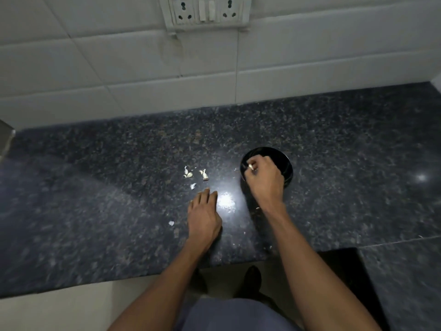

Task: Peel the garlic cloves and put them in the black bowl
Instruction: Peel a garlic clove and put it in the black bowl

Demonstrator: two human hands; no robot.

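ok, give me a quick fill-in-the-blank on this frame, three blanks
1. The right hand holds a clove over the ____ bowl.
2. The left hand rests on the ____.
3. The loose cloves lie to the ____ of the bowl.

Missing words: black; counter; left

A dark speckled granite surface (119,211) runs beyond and to both sides of the hands, with a bright light glare (225,199) between them. White wall tiles (95,68) rise behind, carrying a switch-and-socket plate (206,10). Pale floor (59,311) shows below.
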